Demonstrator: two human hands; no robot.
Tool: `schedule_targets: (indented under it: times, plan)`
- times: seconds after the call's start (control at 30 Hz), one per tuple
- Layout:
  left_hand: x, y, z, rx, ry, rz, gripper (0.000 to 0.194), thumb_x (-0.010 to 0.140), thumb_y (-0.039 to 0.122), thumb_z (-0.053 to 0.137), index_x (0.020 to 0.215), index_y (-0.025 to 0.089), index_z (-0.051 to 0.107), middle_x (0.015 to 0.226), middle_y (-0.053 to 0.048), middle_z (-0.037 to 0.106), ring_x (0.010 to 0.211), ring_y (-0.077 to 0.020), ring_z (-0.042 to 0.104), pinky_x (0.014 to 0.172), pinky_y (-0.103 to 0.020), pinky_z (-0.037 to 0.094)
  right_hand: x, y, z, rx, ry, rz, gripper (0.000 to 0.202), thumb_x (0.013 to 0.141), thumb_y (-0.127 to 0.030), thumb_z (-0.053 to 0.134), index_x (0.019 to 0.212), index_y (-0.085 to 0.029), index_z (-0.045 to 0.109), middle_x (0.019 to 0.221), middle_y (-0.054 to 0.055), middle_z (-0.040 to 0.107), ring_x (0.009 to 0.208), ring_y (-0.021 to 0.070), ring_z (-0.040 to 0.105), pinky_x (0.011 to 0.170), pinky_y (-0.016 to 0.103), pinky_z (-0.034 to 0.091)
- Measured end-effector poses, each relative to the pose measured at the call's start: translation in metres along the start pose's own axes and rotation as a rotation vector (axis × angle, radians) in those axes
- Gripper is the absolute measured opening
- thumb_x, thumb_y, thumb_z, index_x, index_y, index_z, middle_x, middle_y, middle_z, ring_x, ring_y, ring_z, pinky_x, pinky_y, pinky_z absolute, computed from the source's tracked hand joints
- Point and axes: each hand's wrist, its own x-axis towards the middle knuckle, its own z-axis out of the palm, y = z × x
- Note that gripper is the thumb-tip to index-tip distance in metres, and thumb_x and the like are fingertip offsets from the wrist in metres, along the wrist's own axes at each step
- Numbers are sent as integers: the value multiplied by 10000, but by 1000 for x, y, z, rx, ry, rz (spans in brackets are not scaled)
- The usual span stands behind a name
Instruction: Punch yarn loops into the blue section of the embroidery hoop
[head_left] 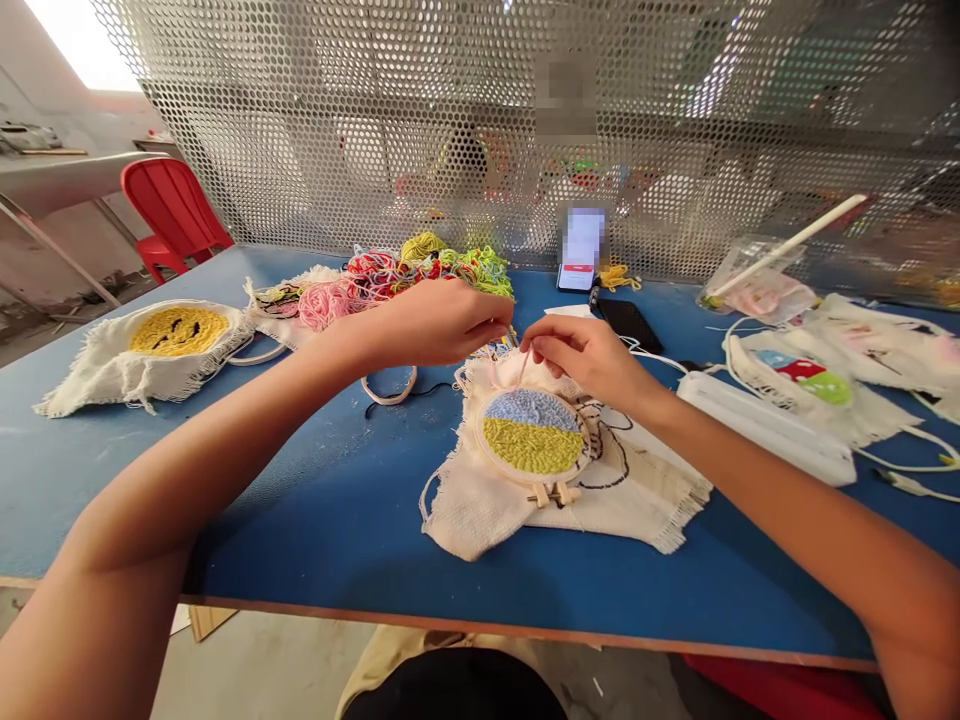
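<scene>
My right hand point(581, 352) is closed in a pinch on a strand of pale pink yarn point(523, 370), just above the far edge of an embroidery hoop point(484, 455). My left hand point(457, 320) is closed to the left of it, its fingertips turned away; what they hold, if anything, is hidden. White fringed cloth point(476, 515) is stretched in the hoop, which lies flat with its screw toward me. Inside it, looped stitching is light blue on the far half and yellow-green point(532, 447) on the near half. Dark outlines run over the cloth on the right.
Behind my left hand lies a heap of coloured yarn point(375, 275). A yellow smiley embroidery point(180, 330) is at left, near an empty hoop point(390, 385). A lit phone point(581, 250) leans on the perforated metal screen point(300, 150). At right are a white power strip point(765, 425) and a plastic cup point(757, 285).
</scene>
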Motion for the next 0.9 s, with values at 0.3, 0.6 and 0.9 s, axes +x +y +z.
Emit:
schedule_targets:
  times: [0.3,0.6,0.9]
  plan:
    - [-1,13,4,350,137,117,236,863,274,375,785,197,584,646,-6,579,574,-106,505,482,-250,212,-1,1,3,-66,1,1,242,844,-351,492,724,-156,569,606,-25,482,537,72,404,491,233,294]
    - [-1,17,8,288,84,92,252,839,261,365,767,177,591,491,9,507,387,-88,392,425,-250,180,-4,-7,2,-52,-103,-12,195,842,-282,479,722,-147,554,605,-29,481,536,64,412,500,223,311]
    - [0,23,13,251,-9,30,231,823,252,383,744,174,585,479,-7,503,381,-101,387,427,-256,162,-5,-3,1,-162,-201,-49,209,842,-271,452,771,-143,600,644,-5,536,577,82,458,555,237,344]
